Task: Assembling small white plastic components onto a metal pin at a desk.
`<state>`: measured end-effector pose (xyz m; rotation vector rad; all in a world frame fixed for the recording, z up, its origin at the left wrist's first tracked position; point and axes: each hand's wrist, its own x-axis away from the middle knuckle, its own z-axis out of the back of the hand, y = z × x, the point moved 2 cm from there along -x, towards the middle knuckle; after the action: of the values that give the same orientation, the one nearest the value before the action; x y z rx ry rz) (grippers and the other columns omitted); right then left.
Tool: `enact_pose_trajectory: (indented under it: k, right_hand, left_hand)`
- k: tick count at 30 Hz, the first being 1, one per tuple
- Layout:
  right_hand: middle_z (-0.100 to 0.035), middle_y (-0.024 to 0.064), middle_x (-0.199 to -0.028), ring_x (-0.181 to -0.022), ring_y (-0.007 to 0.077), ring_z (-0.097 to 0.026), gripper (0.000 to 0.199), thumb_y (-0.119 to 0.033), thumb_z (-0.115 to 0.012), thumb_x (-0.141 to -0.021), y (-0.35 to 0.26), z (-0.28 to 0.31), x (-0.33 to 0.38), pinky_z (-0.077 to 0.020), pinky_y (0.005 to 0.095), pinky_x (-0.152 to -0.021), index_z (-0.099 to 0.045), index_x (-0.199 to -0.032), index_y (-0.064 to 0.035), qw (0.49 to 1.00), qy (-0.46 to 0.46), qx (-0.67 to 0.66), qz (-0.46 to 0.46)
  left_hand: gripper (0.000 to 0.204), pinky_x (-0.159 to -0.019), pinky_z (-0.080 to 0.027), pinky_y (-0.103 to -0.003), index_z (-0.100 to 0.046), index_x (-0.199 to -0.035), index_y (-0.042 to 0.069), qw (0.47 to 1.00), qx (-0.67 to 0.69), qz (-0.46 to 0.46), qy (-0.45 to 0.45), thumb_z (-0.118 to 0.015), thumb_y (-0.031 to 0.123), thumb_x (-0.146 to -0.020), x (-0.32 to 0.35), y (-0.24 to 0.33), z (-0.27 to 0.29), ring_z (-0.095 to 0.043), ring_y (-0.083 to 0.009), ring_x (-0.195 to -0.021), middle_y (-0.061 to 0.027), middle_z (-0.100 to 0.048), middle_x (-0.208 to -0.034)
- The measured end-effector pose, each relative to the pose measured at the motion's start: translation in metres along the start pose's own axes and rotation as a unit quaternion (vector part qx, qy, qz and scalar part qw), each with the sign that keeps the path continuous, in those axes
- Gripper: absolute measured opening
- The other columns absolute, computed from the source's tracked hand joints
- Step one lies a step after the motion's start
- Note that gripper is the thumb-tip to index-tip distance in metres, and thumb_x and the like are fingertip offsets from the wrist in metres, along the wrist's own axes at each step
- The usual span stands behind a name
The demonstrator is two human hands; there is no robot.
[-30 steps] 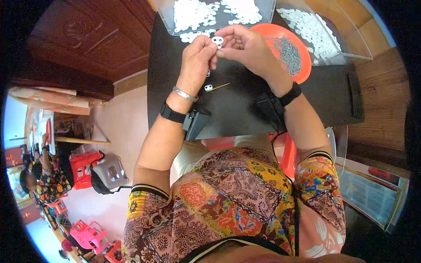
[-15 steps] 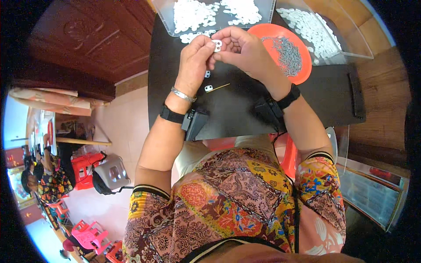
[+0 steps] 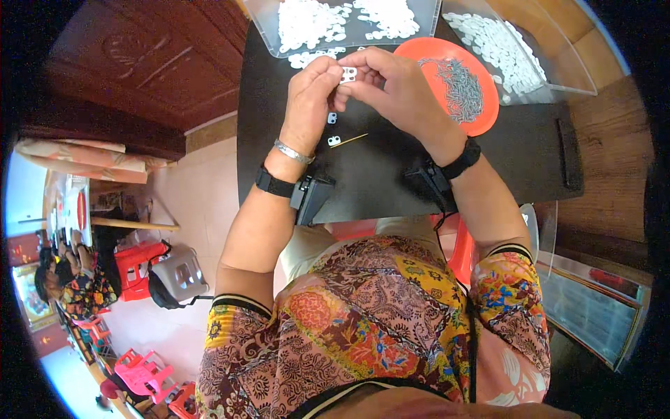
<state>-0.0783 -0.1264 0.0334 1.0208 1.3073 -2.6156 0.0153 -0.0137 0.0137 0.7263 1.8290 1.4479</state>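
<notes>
1. And here's the left hand (image 3: 313, 85), thumb and forefinger narrow on a white piece (image 3: 348, 75), pinching its left end.
2. In comes the right hand (image 3: 407, 80) from the other side, fingers (image 3: 372, 56) curled around the piece; whether they press on it, I can't tell.
3. The piece sits right between the two sets of fingers, dark spots facing up. Nice hold, I'd say: gripping the edge leaves its face in view.
4. The trick, in my judgement: a steady left pinch, light right fingertips, and any turning done in small moves.
5. The danger? Something this small could twist or slip, so both thumbs want to stay close beneath it.
6. Below the fingers, on the desk (image 3: 377, 174), lie two loose pieces (image 3: 333, 140) and a thin stick (image 3: 351, 139); best keep the wrists clear of those.
7. Right of the fingers, a plate (image 3: 491, 106) of metal pins (image 3: 458, 89); beyond them, a clear bin (image 3: 268, 33) with a white heap (image 3: 307, 26). Elbows steady there!
</notes>
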Motion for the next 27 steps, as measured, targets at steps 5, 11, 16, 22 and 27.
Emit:
enact_pose_trajectory:
  k: [5,11,16,22,27]
  right_hand:
    - [-0.059,0.0057,-0.063,-0.053,0.013,-0.056,0.019,-0.012,-0.063,-0.077,-0.003,0.001,0.002,-0.0443,0.0255,-0.05,-0.06,-0.094,-0.0036,1.0,-0.009,-0.002,0.013]
    - [-0.059,0.0032,-0.071,-0.06,0.0076,-0.053,0.023,-0.007,-0.066,-0.079,-0.005,0.001,0.002,-0.0432,0.0215,-0.054,-0.06,-0.101,-0.003,1.0,-0.017,0.016,0.014]
    - [-0.062,0.0057,-0.076,-0.062,0.0103,-0.057,0.02,-0.007,-0.065,-0.08,-0.004,0.0,0.002,-0.0447,0.023,-0.056,-0.06,-0.099,-0.0033,1.0,-0.017,-0.001,0.022]
    - [-0.062,0.0084,-0.077,-0.063,0.0157,-0.059,0.018,-0.007,-0.065,-0.079,-0.005,0.002,0.002,-0.0457,0.0252,-0.057,-0.06,-0.096,-0.0037,0.997,-0.011,0.033,0.063]
    - [-0.063,0.0088,-0.077,-0.064,0.0171,-0.061,0.016,-0.007,-0.065,-0.079,-0.006,0.005,0.0,-0.0463,0.0261,-0.057,-0.061,-0.095,-0.004,0.996,-0.008,0.038,0.084]
  left_hand:
    - [0.021,-0.048,-0.035,-0.02,-0.053,-0.075,0.006,1.0,-0.004,-0.007,-0.005,-0.047,0.02,-0.089,0.002,0.002,0.0,-0.046,-0.0068,-0.052,0.0003,-0.05,-0.061]
    - [0.021,-0.048,-0.035,-0.02,-0.054,-0.076,0.003,1.0,0.002,-0.014,-0.002,-0.046,0.018,-0.089,0.004,0.005,-0.004,-0.045,-0.0076,-0.051,-0.0006,-0.05,-0.059]
    - [0.021,-0.047,-0.035,-0.02,-0.056,-0.078,0.003,1.0,0.009,-0.018,-0.006,-0.047,0.018,-0.089,0.004,0.004,-0.001,-0.044,-0.0074,-0.05,-0.0004,-0.051,-0.059]
    - [0.021,-0.046,-0.034,-0.02,-0.056,-0.078,0.003,1.0,0.018,-0.01,0.014,-0.047,0.018,-0.089,0.005,0.0,-0.005,-0.045,-0.0072,-0.049,-0.0003,-0.051,-0.059]
    - [0.02,-0.044,-0.034,-0.02,-0.057,-0.077,0.004,0.999,0.033,-0.011,0.024,-0.048,0.018,-0.088,0.006,-0.002,-0.01,-0.045,-0.0077,-0.047,-0.0006,-0.051,-0.057]
